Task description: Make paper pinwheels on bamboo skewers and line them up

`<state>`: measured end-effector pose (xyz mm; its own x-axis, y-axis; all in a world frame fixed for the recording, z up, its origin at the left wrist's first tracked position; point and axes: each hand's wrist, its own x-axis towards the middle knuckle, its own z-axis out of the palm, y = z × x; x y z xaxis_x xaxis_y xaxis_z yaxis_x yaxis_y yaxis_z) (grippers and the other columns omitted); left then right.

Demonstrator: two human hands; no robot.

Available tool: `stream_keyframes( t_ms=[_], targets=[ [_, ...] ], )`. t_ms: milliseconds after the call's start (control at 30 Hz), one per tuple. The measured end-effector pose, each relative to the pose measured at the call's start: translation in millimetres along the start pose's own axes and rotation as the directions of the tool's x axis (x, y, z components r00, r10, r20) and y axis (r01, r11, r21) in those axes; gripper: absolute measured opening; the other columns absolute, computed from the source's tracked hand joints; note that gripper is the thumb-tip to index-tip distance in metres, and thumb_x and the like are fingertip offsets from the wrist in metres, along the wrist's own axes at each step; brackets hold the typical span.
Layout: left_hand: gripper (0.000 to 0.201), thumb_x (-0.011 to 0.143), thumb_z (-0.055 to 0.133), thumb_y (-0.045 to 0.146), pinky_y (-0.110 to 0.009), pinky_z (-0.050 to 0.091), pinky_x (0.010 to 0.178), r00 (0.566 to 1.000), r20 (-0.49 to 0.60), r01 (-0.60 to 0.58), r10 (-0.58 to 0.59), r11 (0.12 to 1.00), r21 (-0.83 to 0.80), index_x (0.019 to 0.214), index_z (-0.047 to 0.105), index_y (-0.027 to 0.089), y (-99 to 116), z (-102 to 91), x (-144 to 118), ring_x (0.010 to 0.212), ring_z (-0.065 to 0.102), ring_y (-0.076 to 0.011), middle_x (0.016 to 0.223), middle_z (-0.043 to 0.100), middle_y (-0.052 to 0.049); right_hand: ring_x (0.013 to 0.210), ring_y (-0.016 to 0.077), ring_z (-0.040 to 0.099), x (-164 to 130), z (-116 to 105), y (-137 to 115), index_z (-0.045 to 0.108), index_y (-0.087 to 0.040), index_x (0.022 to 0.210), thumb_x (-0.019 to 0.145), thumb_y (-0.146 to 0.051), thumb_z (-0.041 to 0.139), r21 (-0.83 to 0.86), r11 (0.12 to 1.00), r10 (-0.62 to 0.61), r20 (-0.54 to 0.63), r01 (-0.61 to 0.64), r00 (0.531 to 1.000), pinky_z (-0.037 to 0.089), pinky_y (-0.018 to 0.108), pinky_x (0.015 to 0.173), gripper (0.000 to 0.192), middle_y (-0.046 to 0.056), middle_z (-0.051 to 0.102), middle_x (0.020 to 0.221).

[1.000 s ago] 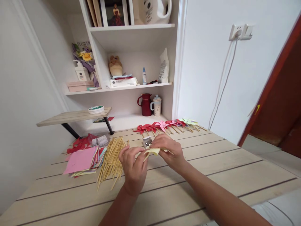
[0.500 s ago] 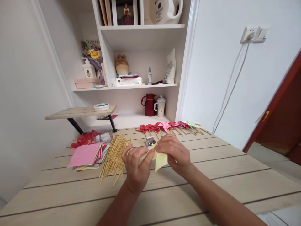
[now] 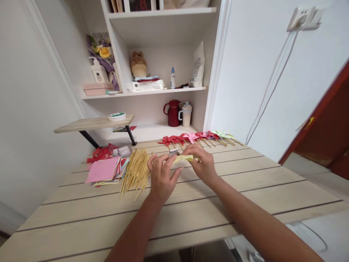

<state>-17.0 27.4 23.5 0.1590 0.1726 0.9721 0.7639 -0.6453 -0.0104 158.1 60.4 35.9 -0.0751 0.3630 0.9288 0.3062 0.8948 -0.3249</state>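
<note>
A piece of yellow paper (image 3: 185, 158), bent and seen nearly edge-on, is raised a little above the table between my two hands. My right hand (image 3: 202, 163) pinches its right end from behind and above. At the left end, the index fingertip of my left hand (image 3: 163, 176) touches or nearly touches the paper, while the thumb stands apart below it. Just behind the hands is a small box (image 3: 173, 152), partly covered by them; its contents are hidden. Thin wooden sticks (image 3: 135, 169) lie in a loose pile left of my left hand.
Stacked paper squares, pink on top (image 3: 103, 170), lie at the left near red pieces (image 3: 100, 154) and a clear container (image 3: 122, 151). Pinwheels on sticks (image 3: 191, 137) line the table's back edge. A small raised shelf (image 3: 95, 123) stands back left. A red jug (image 3: 173, 113) stands beside a cup (image 3: 186, 115).
The yellow paper has turned from a hanging flap to nearly edge-on. My left thumb has come away from it. The view has tilted downward, showing the table's front edge.
</note>
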Motion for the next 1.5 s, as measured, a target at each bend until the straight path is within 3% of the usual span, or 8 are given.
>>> stream_keyframes(
  t_ms=[100,200,333,533,767,1067,1267,1500],
  targets=[
    [0.029,0.097,0.053,0.034,-0.045,0.039,0.104,0.996,-0.028,0.086,-0.087,0.996,-0.023,0.121,0.061,0.020,-23,-6.9,-2,0.099,0.063,-0.0227,0.101,0.070,-0.009,0.079,0.0202,0.065,-3,-3,11,0.068,-0.023,0.084,0.087,-0.023,0.066,0.035,0.965,0.262,-0.054,-0.260,0.964,0.051,0.034,0.071,0.003,0.004,0.070,0.084],
    [0.026,0.100,0.043,0.027,-0.039,0.043,0.096,0.918,-0.161,0.379,-0.363,0.922,0.081,0.104,0.067,0.020,-56,-16.5,-7,0.094,0.064,-0.0205,0.096,0.072,-0.008,0.074,0.0192,0.062,-4,-3,19,0.068,-0.022,0.082,0.082,-0.030,0.072,0.108,0.902,0.427,-0.069,-0.419,0.902,0.048,0.032,0.068,0.009,0.001,0.069,0.080],
    [0.030,0.099,0.041,0.027,-0.036,0.046,0.090,0.771,0.030,0.591,-0.636,0.733,0.337,0.102,0.069,0.018,-95,-22.8,-19,0.097,0.064,-0.0224,0.100,0.072,-0.010,0.073,0.0183,0.058,-4,-2,23,0.070,-0.021,0.080,0.077,-0.036,0.076,0.185,0.843,0.520,-0.045,-0.504,0.853,0.044,0.030,0.067,0.016,0.000,0.067,0.077],
    [0.021,0.089,0.054,0.020,-0.038,0.048,0.084,0.677,0.149,0.596,-0.721,0.656,0.463,0.093,0.074,0.019,-115,-23.0,-31,0.091,0.064,-0.0256,0.093,0.069,-0.010,0.074,0.0177,0.056,-5,0,26,0.069,-0.021,0.078,0.074,-0.038,0.078,0.233,0.806,0.557,0.018,-0.545,0.831,0.042,0.031,0.071,0.020,0.000,0.065,0.077],
    [0.016,0.088,0.061,0.022,-0.045,0.042,0.097,0.655,0.243,0.526,-0.715,0.663,0.533,0.090,0.076,0.022,-105,-17.6,-27,0.109,0.058,-0.0280,0.108,0.065,-0.010,0.074,0.0177,0.055,-5,0,30,0.070,-0.020,0.080,0.072,-0.037,0.078,0.235,0.782,0.590,0.020,-0.578,0.807,0.041,0.031,0.071,0.020,0.000,0.065,0.077],
    [0.015,0.083,0.065,0.030,-0.055,0.044,0.091,0.547,0.358,0.480,-0.756,0.634,0.606,0.077,0.076,0.021,-102,-19.5,-31,0.110,0.056,-0.0376,0.108,0.068,-0.014,0.070,0.0168,0.054,-4,-2,30,0.071,-0.020,0.081,0.070,-0.036,0.078,0.265,0.762,0.615,-0.009,-0.591,0.788,0.041,0.030,0.065,0.020,-0.001,0.064,0.074],
    [0.013,0.074,0.076,0.033,-0.056,0.044,0.092,0.571,0.393,0.470,-0.720,0.680,0.563,0.077,0.075,0.021,-100,-14.1,-39,0.109,0.057,-0.0393,0.107,0.068,-0.015,0.072,0.0171,0.055,-5,-2,31,0.071,-0.020,0.082,0.072,-0.038,0.077,0.288,0.770,0.598,-0.012,-0.570,0.801,0.043,0.030,0.066,0.021,0.000,0.065,0.076],
    [0.015,0.088,0.061,0.025,-0.054,0.046,0.090,0.700,0.195,0.560,-0.687,0.698,0.446,0.079,0.071,0.019,-100,-16.6,-25,0.098,0.061,-0.0333,0.097,0.069,-0.013,0.071,0.0163,0.055,-4,-3,32,0.072,-0.020,0.082,0.070,-0.037,0.081,0.312,0.755,0.615,-0.034,-0.577,0.788,0.043,0.030,0.067,0.023,-0.001,0.065,0.078]
  ],
)
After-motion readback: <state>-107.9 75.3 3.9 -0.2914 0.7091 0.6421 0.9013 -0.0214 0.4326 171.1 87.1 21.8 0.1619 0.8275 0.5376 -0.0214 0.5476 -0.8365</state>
